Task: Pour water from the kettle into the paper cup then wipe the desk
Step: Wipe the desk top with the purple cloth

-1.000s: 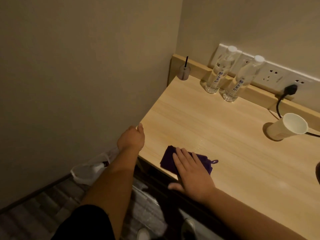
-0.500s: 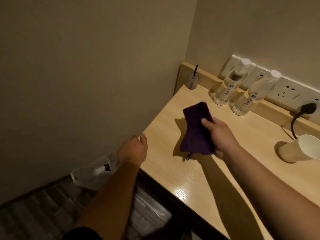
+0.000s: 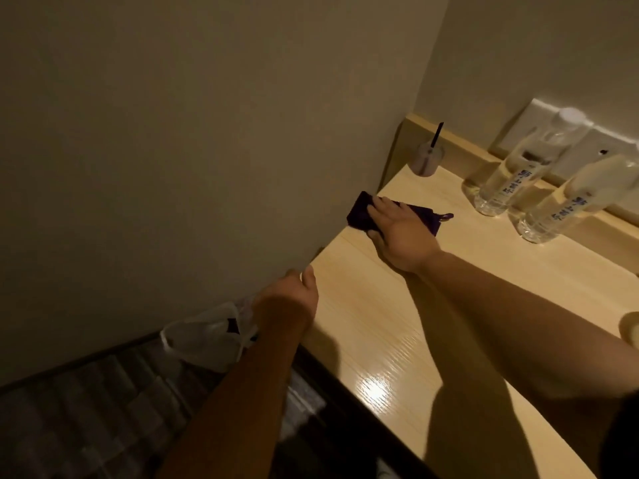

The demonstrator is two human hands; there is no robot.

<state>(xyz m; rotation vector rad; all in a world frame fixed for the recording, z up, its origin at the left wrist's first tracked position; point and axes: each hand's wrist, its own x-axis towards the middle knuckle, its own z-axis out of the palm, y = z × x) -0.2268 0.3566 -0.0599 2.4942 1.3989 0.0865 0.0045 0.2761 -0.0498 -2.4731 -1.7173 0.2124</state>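
Note:
A dark purple cloth (image 3: 359, 210) lies flat on the light wooden desk (image 3: 484, 271), at its left edge against the wall. My right hand (image 3: 401, 233) presses down on the cloth with spread fingers. My left hand (image 3: 292, 295) grips the desk's near left corner, fingers curled over the edge. Only the rim of the paper cup (image 3: 630, 328) shows at the right border. The kettle is out of view.
Two clear water bottles (image 3: 518, 171) (image 3: 567, 205) stand by the back ledge under wall sockets. A small diffuser jar with a black stick (image 3: 428, 160) sits in the back left corner. A white plastic bag (image 3: 204, 337) lies on the floor below.
My right hand carried the cloth from the desk's front edge, lifted it, and now presses it flat at the far left by the wall. The left hand stayed on the corner.

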